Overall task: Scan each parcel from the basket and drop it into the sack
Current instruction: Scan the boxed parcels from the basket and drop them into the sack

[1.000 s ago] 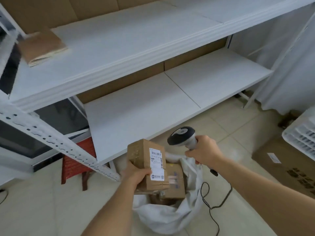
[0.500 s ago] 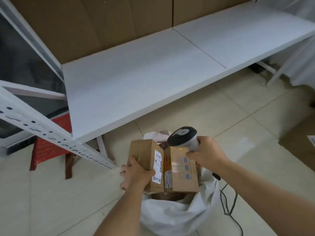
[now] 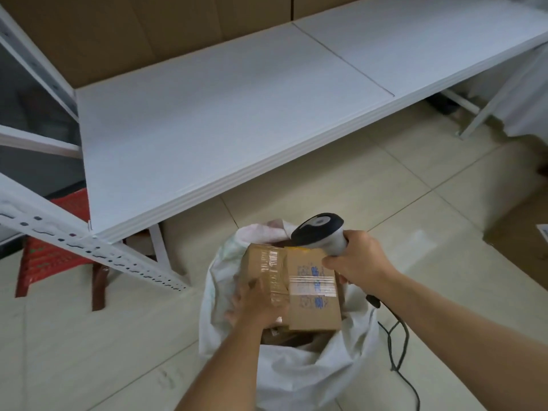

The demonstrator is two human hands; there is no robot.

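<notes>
Left hand (image 3: pixel 257 304) fingers gripping taped parcel (image 3: pixel 265 269) over sack (image 3: pixel 311 372), seemingly resting inside, right hand (image 3: pixel 357 261) clutching scanner (image 3: pixel 321 232)

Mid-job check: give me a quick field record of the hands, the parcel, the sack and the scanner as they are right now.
left hand: holds the taped parcel over the sack's mouth
right hand: grips the scanner, its head above the boxes
sack: white, open, on the tiled floor
second box: right of the held parcel, in the sack's mouth
cable: trails down to the floor
basket: not in view
</notes>
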